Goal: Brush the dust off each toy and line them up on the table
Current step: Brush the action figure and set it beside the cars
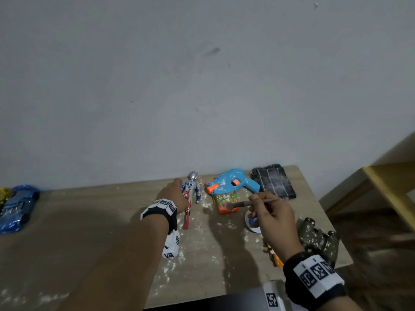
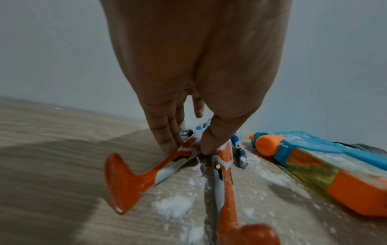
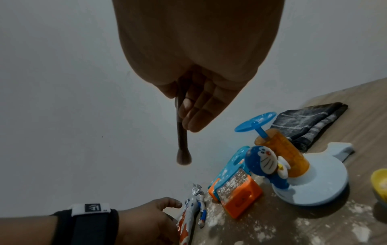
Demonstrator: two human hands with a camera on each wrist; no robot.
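Note:
A silver, blue and red action figure [image 1: 191,191] lies on its back on the wooden table [image 1: 89,225], dusted with white powder. My left hand [image 1: 176,194] reaches over it; in the left wrist view the fingers [image 2: 167,145] and thumb pinch the action figure [image 2: 223,164] at the hips. My right hand [image 1: 272,215] hovers to the right above the table and grips a thin brush [image 1: 247,204], bristles pointing left toward the figure. In the right wrist view the brush [image 3: 181,137] hangs in the air, well above the action figure [image 3: 193,204] and my left hand [image 3: 150,218].
A blue and orange water gun [image 1: 231,182] lies right of the figure, a dark folded cloth [image 1: 274,181] behind it. A blue cat toy [image 3: 263,164] on a white base stands under my right hand. Camouflage binoculars [image 1: 318,241] sit near the right edge, a blue car [image 1: 18,207] far left.

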